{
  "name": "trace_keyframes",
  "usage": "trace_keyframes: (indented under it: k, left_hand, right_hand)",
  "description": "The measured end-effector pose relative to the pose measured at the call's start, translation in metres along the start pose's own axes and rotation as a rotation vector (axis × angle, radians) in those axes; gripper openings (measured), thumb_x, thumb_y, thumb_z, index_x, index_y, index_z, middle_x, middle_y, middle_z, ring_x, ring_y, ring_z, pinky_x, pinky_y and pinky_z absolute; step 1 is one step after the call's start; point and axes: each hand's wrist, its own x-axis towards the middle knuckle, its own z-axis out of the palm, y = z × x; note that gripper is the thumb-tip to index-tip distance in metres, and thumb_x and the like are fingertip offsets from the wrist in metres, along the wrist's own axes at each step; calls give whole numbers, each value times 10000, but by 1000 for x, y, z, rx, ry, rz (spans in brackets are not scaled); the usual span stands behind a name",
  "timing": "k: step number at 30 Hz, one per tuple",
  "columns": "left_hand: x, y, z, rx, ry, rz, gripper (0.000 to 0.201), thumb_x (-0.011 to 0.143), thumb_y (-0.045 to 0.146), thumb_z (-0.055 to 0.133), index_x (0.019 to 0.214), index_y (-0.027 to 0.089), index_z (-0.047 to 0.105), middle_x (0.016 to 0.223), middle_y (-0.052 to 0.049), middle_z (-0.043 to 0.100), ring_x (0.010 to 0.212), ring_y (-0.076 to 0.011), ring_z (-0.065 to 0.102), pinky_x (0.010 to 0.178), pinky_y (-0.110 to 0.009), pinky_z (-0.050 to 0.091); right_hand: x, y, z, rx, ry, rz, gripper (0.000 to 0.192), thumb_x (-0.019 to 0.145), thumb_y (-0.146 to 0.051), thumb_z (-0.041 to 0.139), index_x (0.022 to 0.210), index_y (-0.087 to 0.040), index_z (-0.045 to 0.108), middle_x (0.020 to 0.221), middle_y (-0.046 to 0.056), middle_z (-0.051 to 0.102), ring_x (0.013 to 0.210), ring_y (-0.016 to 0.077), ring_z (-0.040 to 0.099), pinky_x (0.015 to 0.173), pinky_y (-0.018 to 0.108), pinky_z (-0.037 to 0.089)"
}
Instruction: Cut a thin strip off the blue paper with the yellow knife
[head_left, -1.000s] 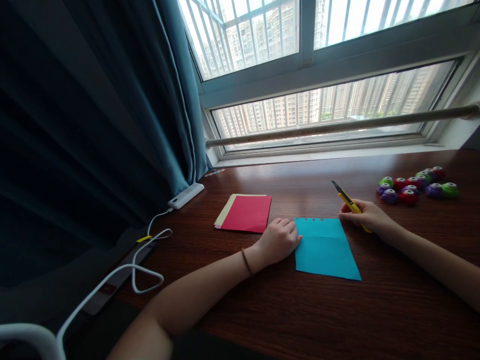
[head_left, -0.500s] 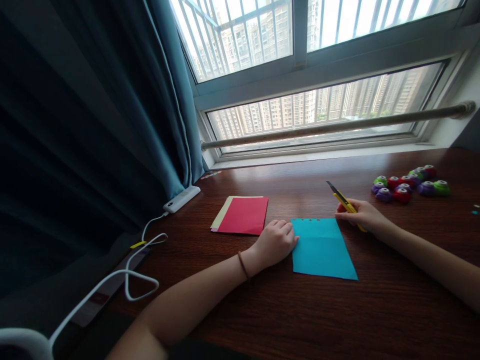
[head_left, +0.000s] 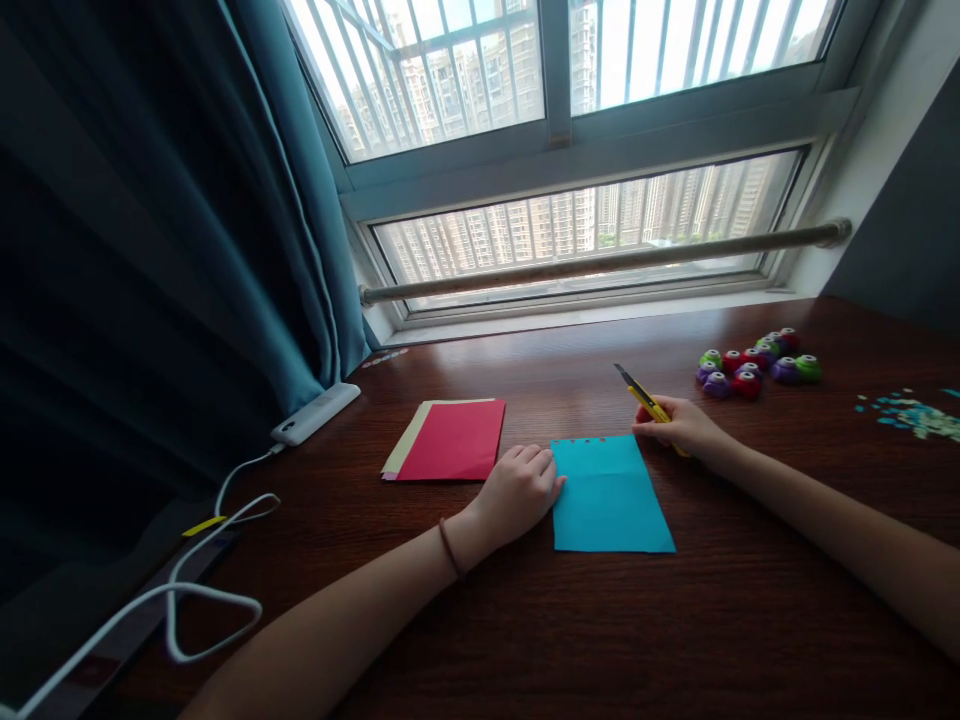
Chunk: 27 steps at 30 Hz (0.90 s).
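A blue sheet of paper (head_left: 611, 500) lies flat on the desk, with several small notches along its far edge and a faint crease across it. My left hand (head_left: 525, 488) is at its left edge, fingers curled and pressed together, the thumb on the paper. In my right hand (head_left: 686, 428) is a yellow utility knife (head_left: 651, 403), gripped near the sheet's far right corner. Its dark blade points up and to the left, beyond the paper's far edge. Left of my left hand lies a stack of coloured paper (head_left: 454, 440), red on top.
Several red, green and purple toy-like pieces (head_left: 746, 370) stand at the back right. Small blue and pale scraps (head_left: 915, 415) are scattered at the far right. A white power strip (head_left: 319, 412) with a white cable (head_left: 176, 590) lies by the curtain (head_left: 330, 300). A window is behind the desk (head_left: 570, 640).
The view has turned to the right, so everything appears further left and the scattered scraps show more. Both hands keep about the same place relative to the blue paper.
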Motion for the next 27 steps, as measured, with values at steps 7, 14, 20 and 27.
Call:
trace_keyframes:
  k: [7, 14, 20, 27]
  left_hand:
    - [0, -1, -1, -10, 1, 6, 184, 925, 225, 459, 917, 89, 583, 911, -119, 592, 916, -261, 550, 790, -402, 469]
    - [1, -1, 0, -21, 3, -4, 194, 931, 227, 440, 931, 95, 582, 932, -123, 592, 910, -268, 550, 789, -415, 477]
    - [-1, -1, 0, -56, 0, -19, 194, 923, 225, 457, 987, 92, 582, 965, -121, 593, 914, -266, 546, 799, -414, 484]
    - [-6, -6, 0, -127, 7, -13, 287, 909, 286, 500, 1113, 93, 562, 1084, -130, 569, 989, -287, 513, 835, -434, 481]
  right_hand:
    - [2, -1, 2, -3, 5, 16, 355, 631, -413, 712, 793, -149, 538, 745, 30, 566, 569, 127, 484, 476, 232, 387]
    - [2, -4, 4, 17, 7, 23, 322, 626, -366, 706, 779, -141, 535, 739, 27, 566, 553, 115, 464, 450, 217, 363]
    - [5, -2, 6, 76, 37, 44, 373, 589, -413, 732, 764, -156, 525, 702, 18, 565, 504, 105, 446, 435, 218, 351]
    - [6, 1, 7, 220, 92, 10, 488, 643, -578, 678, 792, -152, 491, 702, 24, 561, 418, 63, 380, 407, 211, 291]
